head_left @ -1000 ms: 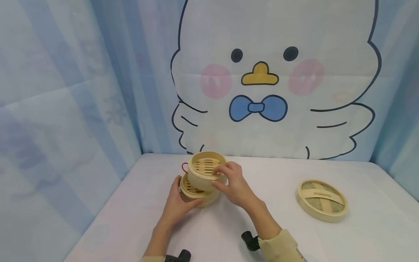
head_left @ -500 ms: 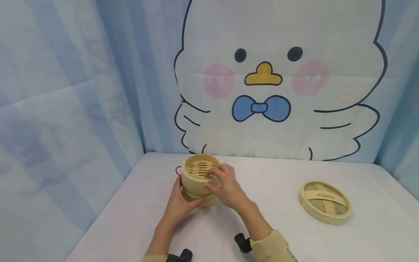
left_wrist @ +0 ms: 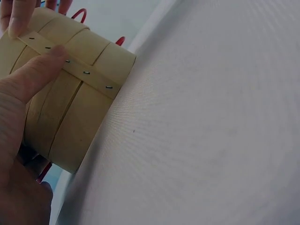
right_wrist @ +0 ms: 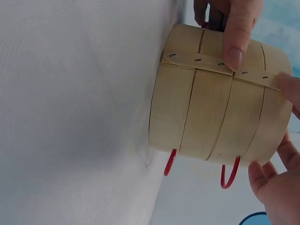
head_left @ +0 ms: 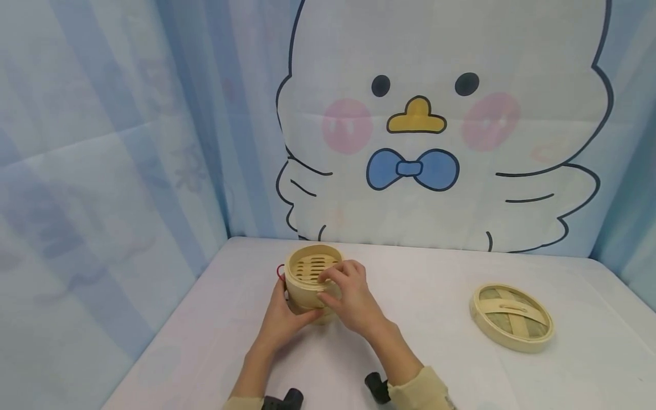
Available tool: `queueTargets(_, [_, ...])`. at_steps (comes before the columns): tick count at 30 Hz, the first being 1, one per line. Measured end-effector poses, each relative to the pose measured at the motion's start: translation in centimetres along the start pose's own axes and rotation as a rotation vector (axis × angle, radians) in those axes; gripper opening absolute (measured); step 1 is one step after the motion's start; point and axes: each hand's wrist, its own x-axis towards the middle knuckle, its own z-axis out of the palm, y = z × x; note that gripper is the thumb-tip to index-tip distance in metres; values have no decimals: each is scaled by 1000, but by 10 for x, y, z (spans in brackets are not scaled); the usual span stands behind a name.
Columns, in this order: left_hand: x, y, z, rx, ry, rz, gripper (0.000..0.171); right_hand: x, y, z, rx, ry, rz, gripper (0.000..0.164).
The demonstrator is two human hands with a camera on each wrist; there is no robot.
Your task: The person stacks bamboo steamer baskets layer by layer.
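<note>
Two round bamboo steamer baskets stand stacked on the table. The upper basket (head_left: 302, 295) shows its slatted floor, and the lower basket (right_wrist: 173, 105) sits flush beneath it. My left hand (head_left: 279, 323) grips the stack from the left, its thumb lying across the wall near the seam between the baskets. With thumb and fingers, my right hand (head_left: 352, 299) pinches the upper basket's rim at the near right. Red loops (right_wrist: 230, 176) stick out from both walls on the far side. Part of the lower basket is hidden by my hands in the head view.
A round bamboo steamer lid (head_left: 512, 318) with a strap handle lies to the right on the white table (head_left: 410, 319). Behind the table hangs a curtain (head_left: 410, 216) with a cartoon bird, and a blue curtain (head_left: 128, 228) borders the left side.
The upper basket, tilted and offset to the right over the lower one at first, has come left and down with my right hand and now sits level on it. My left hand stayed around the stack.
</note>
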Motion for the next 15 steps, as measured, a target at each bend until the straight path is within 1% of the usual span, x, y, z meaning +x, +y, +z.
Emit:
queueTargets(9, [1,-1,0,-8,2,-1,114,-2,-4,3,-29,9,21,22])
queueTargets(15, [1,0,-1,-6,-2,-25,115,-2,-4,0,-21,-4,14,22])
